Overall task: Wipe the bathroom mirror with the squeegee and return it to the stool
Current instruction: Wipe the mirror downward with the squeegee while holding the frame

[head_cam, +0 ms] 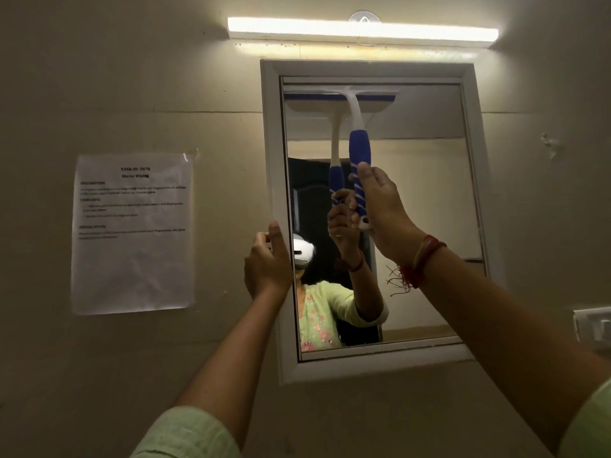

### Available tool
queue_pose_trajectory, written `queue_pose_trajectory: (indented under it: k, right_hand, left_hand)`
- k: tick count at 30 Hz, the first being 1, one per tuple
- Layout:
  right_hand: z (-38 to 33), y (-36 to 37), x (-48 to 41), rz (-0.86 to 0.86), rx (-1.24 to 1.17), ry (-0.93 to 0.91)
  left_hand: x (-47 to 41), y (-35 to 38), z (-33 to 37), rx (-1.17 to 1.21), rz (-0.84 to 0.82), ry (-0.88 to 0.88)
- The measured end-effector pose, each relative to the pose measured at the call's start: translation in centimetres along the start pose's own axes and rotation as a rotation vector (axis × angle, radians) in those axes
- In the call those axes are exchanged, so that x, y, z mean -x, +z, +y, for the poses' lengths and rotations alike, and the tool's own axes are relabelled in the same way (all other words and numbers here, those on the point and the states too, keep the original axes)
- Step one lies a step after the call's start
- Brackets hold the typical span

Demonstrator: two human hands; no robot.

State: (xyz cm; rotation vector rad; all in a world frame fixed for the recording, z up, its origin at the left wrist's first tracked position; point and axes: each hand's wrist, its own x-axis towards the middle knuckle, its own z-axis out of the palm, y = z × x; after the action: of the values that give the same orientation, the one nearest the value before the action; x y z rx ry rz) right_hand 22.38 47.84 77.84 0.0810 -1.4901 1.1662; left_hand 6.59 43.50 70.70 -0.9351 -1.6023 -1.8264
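Pale green sleeve [191, 434] at bottom left, both forearms reaching up. R hand [383, 206] grasps the squeegee [359, 150] by the lower end of its blue & white handle, fingers curled round it. Handle runs up, tilted a bit left, to the blade, which lies level across the top of the mirror [423, 209] glass, touching it, over the left part of the width. L hand [267, 262] grips the white frame [274, 143] at its left edge, lower half, thumb on the front. Red thread band [420, 259] on R wrist. Lit tube light [360, 28] above mirror. Printed sheet [132, 233] stuck to wall at left; switch plate [595, 322] at far right edge.
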Motion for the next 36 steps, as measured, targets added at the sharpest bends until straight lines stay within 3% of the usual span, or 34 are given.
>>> queue_pose_trajectory:
  k: [14, 23, 28, 36]
  right_hand:
    - [3.0, -1.7, 4.2, -0.018, -0.01, 0.064]
    - [5.9, -2.5, 7.2, -0.018, 0.176, 0.04]
    - [7.7, -3.2, 8.9, -0.091, 0.006, 0.158]
    - [10.0, -3.9, 12.4, -0.083, 0.059, 0.115]
  left_hand:
    - [0.0, 0.0, 0.1, -0.021, -0.003, -0.01]
    - [0.1, -0.1, 0.2, -0.032, -0.011, -0.015]
    - [0.0, -0.1, 0.2, -0.033, -0.007, -0.017]
    - [-0.2, 0.1, 0.0, -0.026, -0.01, -0.01]
